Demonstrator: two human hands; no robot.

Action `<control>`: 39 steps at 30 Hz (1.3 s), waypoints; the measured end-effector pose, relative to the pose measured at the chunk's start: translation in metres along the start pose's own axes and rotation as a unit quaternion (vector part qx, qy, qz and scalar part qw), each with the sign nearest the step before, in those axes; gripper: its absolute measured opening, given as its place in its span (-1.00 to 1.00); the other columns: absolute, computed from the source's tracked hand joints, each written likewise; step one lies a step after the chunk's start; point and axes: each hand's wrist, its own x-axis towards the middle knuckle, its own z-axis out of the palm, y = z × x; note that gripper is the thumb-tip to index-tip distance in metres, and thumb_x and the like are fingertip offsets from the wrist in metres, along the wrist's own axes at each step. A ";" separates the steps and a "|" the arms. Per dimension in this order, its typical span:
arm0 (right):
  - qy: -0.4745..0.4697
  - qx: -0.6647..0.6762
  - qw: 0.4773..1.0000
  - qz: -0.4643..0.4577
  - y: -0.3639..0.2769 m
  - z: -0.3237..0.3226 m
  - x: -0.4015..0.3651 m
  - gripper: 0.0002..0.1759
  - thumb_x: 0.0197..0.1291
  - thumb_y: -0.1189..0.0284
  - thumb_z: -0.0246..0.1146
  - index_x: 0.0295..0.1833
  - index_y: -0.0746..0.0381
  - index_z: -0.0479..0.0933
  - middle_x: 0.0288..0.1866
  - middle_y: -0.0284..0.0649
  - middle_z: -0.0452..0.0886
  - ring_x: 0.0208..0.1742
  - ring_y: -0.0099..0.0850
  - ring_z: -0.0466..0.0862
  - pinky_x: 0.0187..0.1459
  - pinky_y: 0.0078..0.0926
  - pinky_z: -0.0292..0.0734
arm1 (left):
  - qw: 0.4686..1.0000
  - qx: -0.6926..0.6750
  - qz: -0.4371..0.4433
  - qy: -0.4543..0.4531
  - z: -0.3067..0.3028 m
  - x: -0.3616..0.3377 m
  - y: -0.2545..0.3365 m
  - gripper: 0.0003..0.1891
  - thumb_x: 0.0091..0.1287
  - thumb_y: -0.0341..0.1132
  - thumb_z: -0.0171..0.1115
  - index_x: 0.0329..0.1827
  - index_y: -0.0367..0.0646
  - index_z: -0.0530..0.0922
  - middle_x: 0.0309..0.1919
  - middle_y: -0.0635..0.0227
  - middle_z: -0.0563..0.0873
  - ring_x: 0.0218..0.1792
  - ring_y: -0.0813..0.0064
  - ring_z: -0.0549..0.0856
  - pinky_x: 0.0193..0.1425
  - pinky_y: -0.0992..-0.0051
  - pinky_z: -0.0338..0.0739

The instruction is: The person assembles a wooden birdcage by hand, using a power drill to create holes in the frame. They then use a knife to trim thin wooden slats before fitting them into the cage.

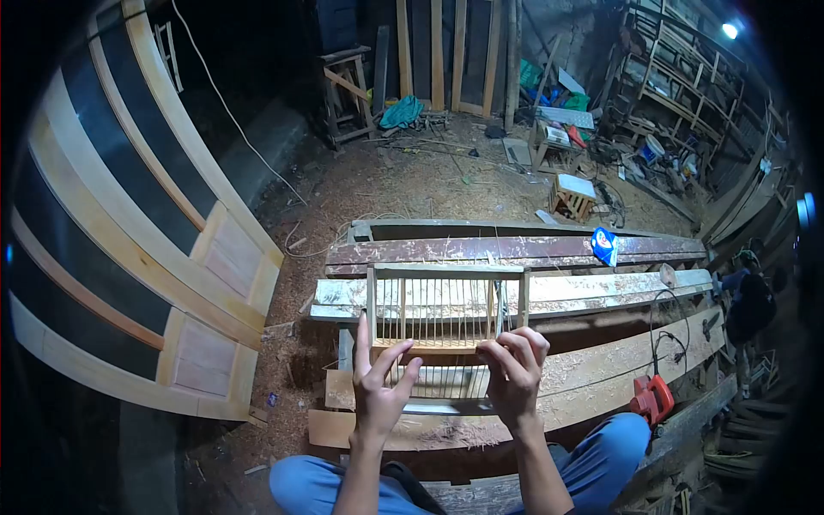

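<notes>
In front of me is a small wooden cage-like frame [446, 272] with a row of thin upright rods set between its rails. At the lower left corner, my left hand [384, 390] grips it. The index finger stretches up along the side, while another finger lies on the orange-brown crossbar [438, 349]. My right hand [515, 373] has its fingers bent and pinched at the right end of that crossbar. Whether a small piece is between those fingers is hidden. More rods continue below the crossbar, between my wrists.
Long planks [601, 290] strewn with shavings lie beneath the frame. A red power tool [652, 399] with a cord rests on the right, and a blue packet [604, 246] lies farther back. Large wooden door panels [206, 360] lean at left. A small stool [573, 196] stands beyond.
</notes>
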 end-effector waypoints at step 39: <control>-0.069 0.259 0.958 0.100 0.132 0.182 0.173 -0.76 0.15 0.54 0.52 -0.04 0.15 0.79 -0.02 -0.29 0.71 0.20 -0.16 0.60 0.27 -0.07 0.38 | 0.940 0.324 -0.016 0.101 0.079 0.221 -0.021 -0.69 0.40 -0.47 0.39 0.19 -0.17 0.81 0.72 -0.06 0.34 0.70 -0.09 0.34 0.73 0.08 0.28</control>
